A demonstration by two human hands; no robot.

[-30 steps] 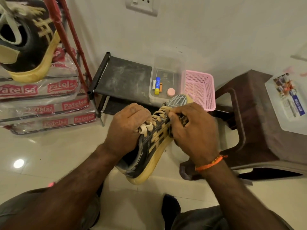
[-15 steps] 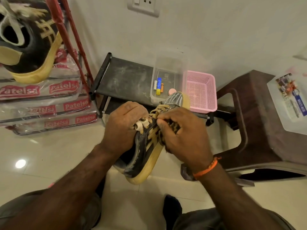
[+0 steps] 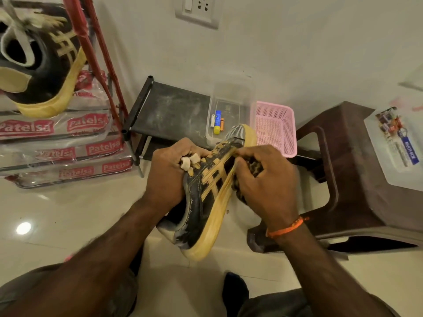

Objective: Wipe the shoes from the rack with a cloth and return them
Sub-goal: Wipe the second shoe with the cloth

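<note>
I hold the black sneaker [image 3: 206, 197] in the air in front of me, above the tiled floor [image 3: 68, 213], with its toe pointing away toward the small black rack [image 3: 169, 110] by the wall. My left hand [image 3: 169, 175] is closed tightly around the upper part, over the tongue and the cream laces [image 3: 187, 164], so the shoe does not turn when I press on it. I keep it tilted on its side so that the striped flank and the yellow sole edge [image 3: 215, 216] face my other hand.

My right hand [image 3: 267, 186] is clamped on the spotted cloth [image 3: 249, 170], bunched between my fingers and pressed against the sole edge near the middle of the shoe. I judge that I am in the wiping step for this side; the heel part looks grey and dusty, so more rubbing is probably needed there.

The second sneaker [image 3: 36, 65] of the pair sits at the upper left on a stack of plastic-wrapped packets [image 3: 45, 138], beside a red metal frame [image 3: 96, 53]. The top of the rack is bare and dusty on the left; a clear plastic box [image 3: 229, 101] with batteries [image 3: 217, 122] and a pink basket [image 3: 274, 129] stand on its right part. A brown plastic stool [image 3: 357, 179] is just at my right.

I think the shoe goes back to the rack when it is clean.
</note>
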